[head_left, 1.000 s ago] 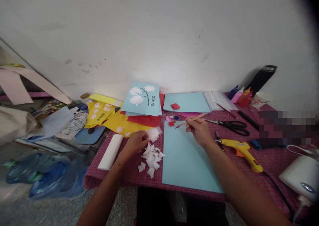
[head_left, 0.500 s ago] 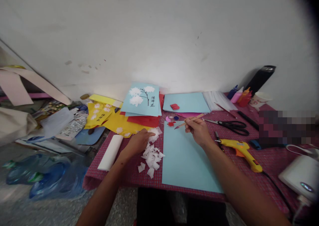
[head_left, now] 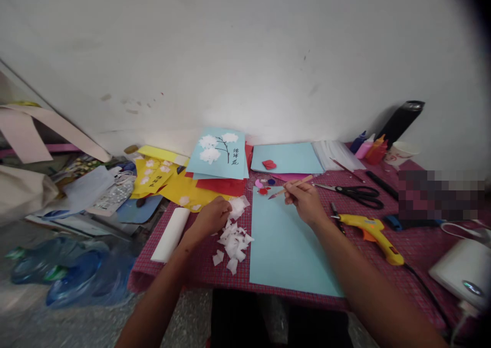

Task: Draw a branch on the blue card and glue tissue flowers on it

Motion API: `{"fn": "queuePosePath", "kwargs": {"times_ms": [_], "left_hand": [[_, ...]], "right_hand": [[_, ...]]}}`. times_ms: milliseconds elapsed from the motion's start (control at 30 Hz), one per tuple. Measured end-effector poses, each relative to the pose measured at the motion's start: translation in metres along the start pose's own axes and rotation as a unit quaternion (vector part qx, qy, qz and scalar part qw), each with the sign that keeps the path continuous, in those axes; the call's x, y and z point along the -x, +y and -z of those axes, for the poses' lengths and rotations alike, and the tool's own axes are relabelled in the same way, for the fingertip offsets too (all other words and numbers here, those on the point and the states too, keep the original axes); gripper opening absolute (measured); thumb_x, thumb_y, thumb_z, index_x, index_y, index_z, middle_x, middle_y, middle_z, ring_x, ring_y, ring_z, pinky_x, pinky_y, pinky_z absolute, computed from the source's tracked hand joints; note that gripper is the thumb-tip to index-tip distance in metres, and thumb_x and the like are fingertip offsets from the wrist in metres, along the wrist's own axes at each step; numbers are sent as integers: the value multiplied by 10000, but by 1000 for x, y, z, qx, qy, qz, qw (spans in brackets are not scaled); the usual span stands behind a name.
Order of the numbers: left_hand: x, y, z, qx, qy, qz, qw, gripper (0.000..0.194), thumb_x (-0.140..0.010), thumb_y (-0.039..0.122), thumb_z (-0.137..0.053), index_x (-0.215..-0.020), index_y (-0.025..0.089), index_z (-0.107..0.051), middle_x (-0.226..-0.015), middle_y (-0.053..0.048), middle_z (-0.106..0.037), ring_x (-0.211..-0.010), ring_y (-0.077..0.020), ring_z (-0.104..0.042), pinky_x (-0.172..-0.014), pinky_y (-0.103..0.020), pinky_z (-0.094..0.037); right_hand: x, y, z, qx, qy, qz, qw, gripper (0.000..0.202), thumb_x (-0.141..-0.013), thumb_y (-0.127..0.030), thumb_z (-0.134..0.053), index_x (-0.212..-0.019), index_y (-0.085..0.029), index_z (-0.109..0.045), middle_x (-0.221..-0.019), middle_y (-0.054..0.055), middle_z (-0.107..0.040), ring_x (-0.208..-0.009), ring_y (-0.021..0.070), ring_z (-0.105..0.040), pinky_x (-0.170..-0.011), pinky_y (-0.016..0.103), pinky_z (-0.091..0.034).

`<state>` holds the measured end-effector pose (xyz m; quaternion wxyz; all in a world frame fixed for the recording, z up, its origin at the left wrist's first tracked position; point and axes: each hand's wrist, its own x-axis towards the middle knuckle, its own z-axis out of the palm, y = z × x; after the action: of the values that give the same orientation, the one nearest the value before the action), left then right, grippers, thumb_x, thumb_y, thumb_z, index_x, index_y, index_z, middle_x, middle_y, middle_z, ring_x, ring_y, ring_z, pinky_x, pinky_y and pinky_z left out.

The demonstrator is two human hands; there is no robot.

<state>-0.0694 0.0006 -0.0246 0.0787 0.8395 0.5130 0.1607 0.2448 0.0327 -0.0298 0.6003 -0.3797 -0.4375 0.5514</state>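
Observation:
In my right hand (head_left: 305,199) I hold a paintbrush (head_left: 301,181) with a wooden handle, its dark reddish tip over the upper left of a light blue sheet (head_left: 293,245). The tip looks just above the paper. My left hand (head_left: 213,217) is closed, fingers curled together at the edge of white tissue paper (head_left: 238,205); whatever lies between the fingertips is hidden. Below it is a heap of torn white paper scraps (head_left: 235,243). Small dishes of pink, red and dark blue paint (head_left: 263,190) stand at the sheet's top edge.
A finished blossom picture (head_left: 218,153) leans at the back. To the right lie scissors (head_left: 356,192), a yellow glue gun (head_left: 374,230), paint bottles (head_left: 376,149) and a black flask (head_left: 402,123). A white paper roll (head_left: 171,235) lies left.
My left hand has drawn back slightly from the white tissue paper, and its fingers have curled in. The right hand and paintbrush have stayed in place.

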Motion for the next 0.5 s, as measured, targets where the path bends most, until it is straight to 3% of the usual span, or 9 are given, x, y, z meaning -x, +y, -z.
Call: {"fn": "queuePosePath", "kwargs": {"times_ms": [233, 500], "left_hand": [[-3, 1, 15, 71, 82, 76, 991, 98, -823, 241, -575, -739, 192, -584, -766, -13, -603, -735, -166, -563, -662, -274, -403], [-9, 1, 21, 132, 82, 141, 978, 324, -857, 387, -540, -598, 197, -490, -605, 29, -494, -597, -140, -481, -566, -258, -333]], "right_hand": [[0, 0, -1, 4, -3, 3, 1000, 263, -738, -409, -808, -745, -173, -694, -624, -10, -617, -494, 105, -520, -474, 254, -394], [0, -1, -2, 16, 0, 4, 1000, 277, -728, -424, -809, -741, -175, -688, -622, -8, -617, -496, 107, -527, -472, 253, -404]]}}
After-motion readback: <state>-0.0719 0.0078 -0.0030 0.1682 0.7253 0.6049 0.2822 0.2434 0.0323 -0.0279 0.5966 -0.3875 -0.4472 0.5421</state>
